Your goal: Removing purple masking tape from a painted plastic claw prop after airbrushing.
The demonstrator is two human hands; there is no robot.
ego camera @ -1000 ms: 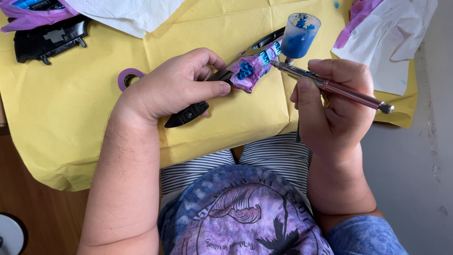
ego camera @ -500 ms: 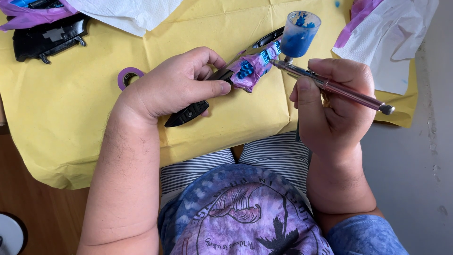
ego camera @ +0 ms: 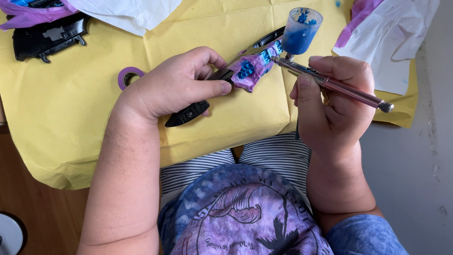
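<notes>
Yellow paper [ego camera: 71, 118] over worktop. Left hand [ego camera: 177, 85] grips masked black part [ego camera: 226, 78], blue partly on; right hand [ego camera: 335, 104] grips airbrush [ego camera: 330, 85], cup w/ paint left.

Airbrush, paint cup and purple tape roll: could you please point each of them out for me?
airbrush [ego camera: 339, 88], head view, on the metal barrel.
paint cup [ego camera: 300, 29], head view, on its blue-stained wall.
purple tape roll [ego camera: 123, 74], head view, on its ring's left edge.

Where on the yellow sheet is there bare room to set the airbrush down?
Bare yellow sheet lies left of the left hand, below the purple tape roll and black part. A smaller patch sits between both hands. Crowded: the top edge, with white paper towels beside the right hand holding the airbrush.
</notes>
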